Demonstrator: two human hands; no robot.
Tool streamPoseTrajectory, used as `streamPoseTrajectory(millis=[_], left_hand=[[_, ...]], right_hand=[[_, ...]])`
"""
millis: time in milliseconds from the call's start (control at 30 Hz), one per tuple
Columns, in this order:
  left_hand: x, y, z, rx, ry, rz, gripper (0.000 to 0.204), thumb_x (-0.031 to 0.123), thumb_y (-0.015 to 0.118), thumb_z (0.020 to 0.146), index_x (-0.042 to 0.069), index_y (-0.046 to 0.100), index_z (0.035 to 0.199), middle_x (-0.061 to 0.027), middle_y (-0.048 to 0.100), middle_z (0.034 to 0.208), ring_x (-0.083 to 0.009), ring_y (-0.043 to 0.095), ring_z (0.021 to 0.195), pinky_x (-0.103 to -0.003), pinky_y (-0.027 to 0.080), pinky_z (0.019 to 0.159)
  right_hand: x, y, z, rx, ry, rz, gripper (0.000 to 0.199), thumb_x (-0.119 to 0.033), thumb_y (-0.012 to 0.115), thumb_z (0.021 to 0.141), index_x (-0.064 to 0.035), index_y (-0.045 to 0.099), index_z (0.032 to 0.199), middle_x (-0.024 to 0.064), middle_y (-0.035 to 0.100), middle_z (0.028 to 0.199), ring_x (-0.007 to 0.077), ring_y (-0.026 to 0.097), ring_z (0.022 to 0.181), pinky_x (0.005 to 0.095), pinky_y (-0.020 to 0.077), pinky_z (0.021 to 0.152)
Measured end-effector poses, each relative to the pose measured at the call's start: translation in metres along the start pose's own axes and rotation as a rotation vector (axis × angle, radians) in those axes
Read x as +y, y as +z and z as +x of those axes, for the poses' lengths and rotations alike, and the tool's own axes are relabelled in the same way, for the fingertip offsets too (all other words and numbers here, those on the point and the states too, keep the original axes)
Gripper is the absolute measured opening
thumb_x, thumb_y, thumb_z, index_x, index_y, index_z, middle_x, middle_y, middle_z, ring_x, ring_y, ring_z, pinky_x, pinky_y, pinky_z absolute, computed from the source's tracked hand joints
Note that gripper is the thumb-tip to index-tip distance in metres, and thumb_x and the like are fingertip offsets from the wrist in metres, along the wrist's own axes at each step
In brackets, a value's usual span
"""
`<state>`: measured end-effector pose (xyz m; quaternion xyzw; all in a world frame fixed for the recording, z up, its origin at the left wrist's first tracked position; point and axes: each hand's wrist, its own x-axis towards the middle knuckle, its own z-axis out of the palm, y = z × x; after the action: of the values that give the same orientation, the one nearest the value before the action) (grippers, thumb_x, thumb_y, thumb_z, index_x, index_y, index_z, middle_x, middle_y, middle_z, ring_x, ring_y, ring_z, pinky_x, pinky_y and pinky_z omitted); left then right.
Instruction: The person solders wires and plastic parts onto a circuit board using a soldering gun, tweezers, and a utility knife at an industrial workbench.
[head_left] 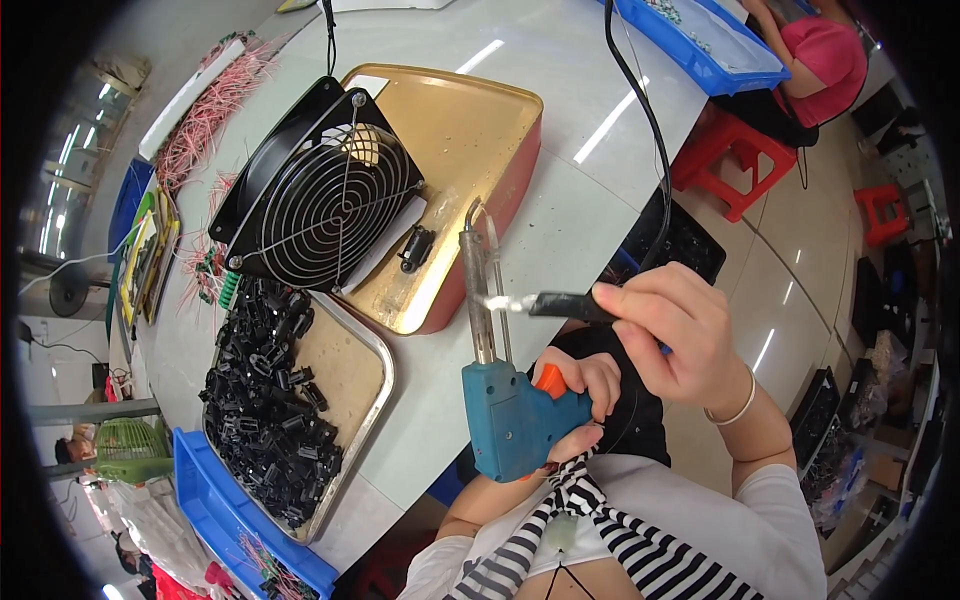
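My left hand (585, 385) is wrapped round the grip of a teal soldering gun (515, 420) with an orange trigger. Its metal barrel (480, 300) points away from me, and a thin tube runs alongside up to the bent tip. My right hand (680, 335) pinches a flat, black-handled tool (572, 306). The tool's pale, shiny end lies across or just beside the barrel; touching or not, I cannot tell, and its kind is unclear. Beyond the tip, a small black plastic part (416, 248) lies in a gold-coloured tin tray (450, 110) with red sides.
A black fan with a wire guard (345, 205) leans over the tin tray. Nearer left, a metal tray (385, 365) holds a heap of black parts (270, 400), beside a blue bin (200, 490). Red wires (215, 110) lie far left. A person (820, 60) sits far right near red stools (735, 155).
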<state>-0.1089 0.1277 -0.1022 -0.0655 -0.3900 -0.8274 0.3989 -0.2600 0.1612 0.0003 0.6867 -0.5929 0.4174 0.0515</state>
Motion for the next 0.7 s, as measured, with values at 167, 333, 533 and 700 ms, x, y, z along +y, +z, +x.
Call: streamPoseTrajectory(millis=[167, 333, 533, 700], left_hand=[[0.004, 0.002, 0.000, 0.004, -0.042, -0.034, 0.044, 0.004, 0.067, 0.070, 0.013, 0.033, 0.097, -0.0055, 0.051, 0.069, -0.0202, 0.049, 0.069, -0.039, 0.035, 0.080], [0.002, 0.005, 0.004, -0.018, -0.017, 0.010, 0.044, 0.015, 0.070, 0.071, 0.016, 0.034, 0.097, -0.0023, 0.050, 0.061, -0.0200, 0.051, 0.059, -0.036, 0.038, 0.067], [0.006, 0.007, 0.004, -0.025, -0.027, -0.101, 0.043, 0.010, 0.070, 0.071, 0.014, 0.035, 0.095, -0.0044, 0.052, 0.066, -0.0195, 0.050, 0.062, -0.038, 0.037, 0.075], [0.008, 0.009, 0.002, -0.005, -0.050, -0.132, 0.043, 0.011, 0.070, 0.070, 0.014, 0.035, 0.095, -0.0044, 0.053, 0.065, -0.0200, 0.051, 0.063, -0.038, 0.038, 0.073]], right_hand=[[-0.002, -0.001, 0.000, -0.060, -0.013, 0.056, 0.031, 0.001, 0.065, 0.068, -0.0057, 0.069, 0.099, 0.0049, 0.061, 0.078, 0.0189, 0.055, 0.062, 0.0269, 0.0439, 0.051], [0.004, 0.006, 0.001, 0.026, 0.112, 0.060, 0.025, 0.001, 0.064, 0.075, -0.0035, 0.067, 0.100, 0.0086, 0.062, 0.079, 0.0233, 0.058, 0.068, 0.0307, 0.0473, 0.058], [0.005, 0.012, -0.004, -0.004, 0.064, 0.192, 0.025, 0.001, 0.063, 0.074, -0.0029, 0.067, 0.099, 0.0087, 0.062, 0.080, 0.0236, 0.059, 0.066, 0.0304, 0.0474, 0.056], [0.006, 0.010, -0.005, -0.044, 0.040, 0.248, 0.025, 0.001, 0.062, 0.075, -0.0025, 0.067, 0.099, 0.0093, 0.063, 0.080, 0.0239, 0.059, 0.066, 0.0305, 0.0472, 0.056]])
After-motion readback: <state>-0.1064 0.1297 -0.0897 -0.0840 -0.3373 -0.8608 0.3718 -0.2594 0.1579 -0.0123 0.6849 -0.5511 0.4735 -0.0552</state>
